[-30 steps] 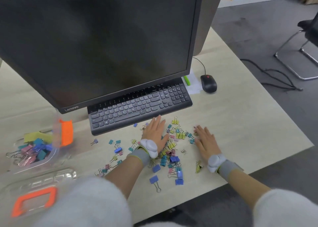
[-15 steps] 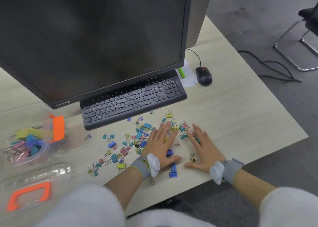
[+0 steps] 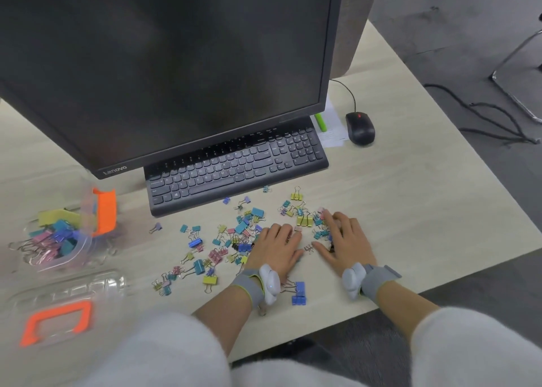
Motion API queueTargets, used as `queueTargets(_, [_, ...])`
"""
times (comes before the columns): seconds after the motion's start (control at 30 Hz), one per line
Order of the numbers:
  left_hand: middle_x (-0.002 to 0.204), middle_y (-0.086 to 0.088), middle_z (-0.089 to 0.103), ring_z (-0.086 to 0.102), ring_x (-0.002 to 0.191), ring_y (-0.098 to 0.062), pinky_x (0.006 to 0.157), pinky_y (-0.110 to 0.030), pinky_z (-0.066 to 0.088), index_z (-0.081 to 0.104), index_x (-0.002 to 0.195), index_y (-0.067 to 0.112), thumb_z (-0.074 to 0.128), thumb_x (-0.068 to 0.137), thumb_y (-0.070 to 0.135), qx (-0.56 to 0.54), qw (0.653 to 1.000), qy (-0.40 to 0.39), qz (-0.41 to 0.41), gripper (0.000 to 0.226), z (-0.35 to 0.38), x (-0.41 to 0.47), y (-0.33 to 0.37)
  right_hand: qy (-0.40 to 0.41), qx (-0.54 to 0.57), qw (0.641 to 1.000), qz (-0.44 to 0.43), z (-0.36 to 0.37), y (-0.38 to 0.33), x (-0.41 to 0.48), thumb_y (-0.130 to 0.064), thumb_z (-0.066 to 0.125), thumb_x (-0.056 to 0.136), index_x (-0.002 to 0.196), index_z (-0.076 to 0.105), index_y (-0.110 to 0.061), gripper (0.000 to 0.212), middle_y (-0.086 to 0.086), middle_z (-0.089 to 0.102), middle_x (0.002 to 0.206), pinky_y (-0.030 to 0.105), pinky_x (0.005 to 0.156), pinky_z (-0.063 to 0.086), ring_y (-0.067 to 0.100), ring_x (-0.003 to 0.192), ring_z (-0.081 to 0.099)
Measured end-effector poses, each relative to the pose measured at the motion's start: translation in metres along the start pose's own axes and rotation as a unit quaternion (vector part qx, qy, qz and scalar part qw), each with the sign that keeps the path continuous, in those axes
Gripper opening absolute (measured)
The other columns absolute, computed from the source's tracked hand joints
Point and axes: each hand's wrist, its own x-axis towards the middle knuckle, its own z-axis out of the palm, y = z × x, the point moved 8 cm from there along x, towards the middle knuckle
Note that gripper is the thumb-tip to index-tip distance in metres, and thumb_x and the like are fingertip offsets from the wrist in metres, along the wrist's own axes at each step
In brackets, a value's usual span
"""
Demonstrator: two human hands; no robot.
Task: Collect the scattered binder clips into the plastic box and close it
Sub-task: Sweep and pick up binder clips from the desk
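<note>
Several coloured binder clips (image 3: 240, 234) lie scattered on the desk in front of the keyboard. My left hand (image 3: 277, 247) lies palm down on the clips, fingers curling over them. My right hand (image 3: 343, 243) is beside it, also palm down on clips, fingers bent. A few clips sit between the two hands. The clear plastic box (image 3: 58, 240) with an orange latch stands at the left, holding several clips. Its clear lid (image 3: 58, 307) with an orange handle lies in front of it, off the box.
A black keyboard (image 3: 234, 169) and a large dark monitor (image 3: 164, 69) stand behind the clips. A black mouse (image 3: 360, 128) and a green pen (image 3: 320, 122) sit at the right. The desk's front edge (image 3: 337, 322) is close to my wrists.
Both hands have pulled back toward me and drawn closer together, raking clips inward. Their fingers have curled from flat to bent.
</note>
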Motion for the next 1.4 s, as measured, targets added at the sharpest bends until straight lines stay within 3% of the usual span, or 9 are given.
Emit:
queueTargets(0.13, [0.108,-0.012,0.058,0.053,0.098,-0.03,0.083,-0.036,0.042,0.057,0.109,0.007,0.038,0.098,0.035,-0.034,0.998,-0.041,-0.015,0.035,0.004,0.005,-0.005,0.015,0.002,1.0,-0.004,-0.002,-0.008,0.008,-0.045,0.047,0.082,0.107,0.066,-0.004,0.052,0.013,0.063,0.089,0.029,0.054,0.051,0.029,0.068,0.06])
queueTargets(0.37, [0.06,0.004,0.062,0.061,0.056,-0.016,0.048,-0.017,0.044,0.067,0.061,0.019,0.083,0.064,0.037,-0.013,1.0,0.001,-0.023,0.024,-0.007,0.014,0.0,0.057,-0.023,0.998,-0.019,-0.015,-0.017,0.021,-0.013,0.084,0.059,0.076,0.069,-0.007,0.023,0.005,0.062,0.061,0.02,0.031,0.036,0.022,0.044,0.058])
queueTargets(0.5, [0.069,-0.012,0.062,0.062,0.067,-0.025,0.054,-0.026,0.047,0.065,0.07,0.003,0.072,0.08,0.023,-0.113,0.989,0.007,-0.1,0.023,-0.01,0.015,-0.014,0.027,-0.021,0.999,-0.013,-0.015,-0.018,0.028,-0.012,0.081,0.065,0.072,0.065,-0.004,0.019,0.008,0.061,0.06,0.023,0.032,0.037,0.025,0.043,0.057])
queueTargets(0.6, [0.095,-0.018,0.059,0.054,0.095,-0.028,0.076,-0.036,0.041,0.06,0.094,-0.002,0.043,0.098,0.027,-0.182,0.969,-0.003,-0.164,0.035,-0.005,0.015,-0.026,-0.094,0.033,0.991,0.086,0.006,0.0,0.032,-0.027,0.054,0.091,0.102,0.056,-0.005,0.024,0.01,0.065,0.097,0.033,0.059,0.044,0.031,0.079,0.062])
queueTargets(0.67, [0.105,-0.017,0.055,0.047,0.103,-0.026,0.084,-0.036,0.036,0.057,0.102,-0.001,0.034,0.101,0.03,-0.215,0.955,-0.017,-0.202,0.039,-0.004,0.016,-0.033,-0.122,0.115,0.971,0.169,0.012,0.01,0.032,-0.032,0.048,0.094,0.105,0.053,-0.008,0.027,0.01,0.065,0.098,0.03,0.063,0.04,0.031,0.083,0.06])
queueTargets(0.8, [0.097,-0.021,0.055,0.049,0.094,-0.032,0.077,-0.037,0.035,0.057,0.094,-0.004,0.036,0.1,0.026,-0.297,0.923,0.016,-0.246,0.037,-0.015,0.017,-0.046,-0.101,0.293,0.914,0.263,0.01,-0.002,0.037,-0.034,0.046,0.095,0.095,0.058,-0.007,0.029,0.012,0.059,0.077,0.027,0.062,0.035,0.027,0.071,0.051])
queueTargets(1.1, [0.077,-0.014,0.041,0.04,0.076,-0.027,0.072,-0.037,0.03,0.041,0.073,0.008,0.04,0.1,0.021,-0.412,0.854,0.082,-0.307,0.029,-0.042,-0.003,-0.085,-0.129,0.48,0.819,0.286,0.009,-0.078,0.055,-0.016,0.052,0.086,0.067,0.066,-0.017,0.023,0.001,0.058,0.066,0.028,0.06,0.036,0.02,0.061,0.048])
queueTargets(1.27, [0.063,0.003,0.033,0.033,0.07,-0.021,0.062,-0.03,0.021,0.029,0.061,0.021,0.041,0.099,0.023,-0.453,0.807,0.123,-0.358,0.04,-0.058,-0.026,-0.116,-0.176,0.482,0.817,0.263,0.004,-0.123,0.067,-0.017,0.048,0.085,0.057,0.057,-0.023,0.03,0.0,0.049,0.051,0.023,0.043,0.029,0.016,0.04,0.04])
queueTargets(1.4, [0.076,-0.006,0.051,0.044,0.068,-0.022,0.063,-0.03,0.033,0.044,0.079,0.01,0.041,0.098,0.026,-0.471,0.783,0.156,-0.375,0.025,-0.074,-0.05,-0.15,-0.194,0.518,0.798,0.237,-0.004,-0.168,0.083,-0.012,0.047,0.086,0.06,0.055,-0.016,0.028,0.001,0.044,0.052,0.019,0.042,0.025,0.015,0.043,0.033])
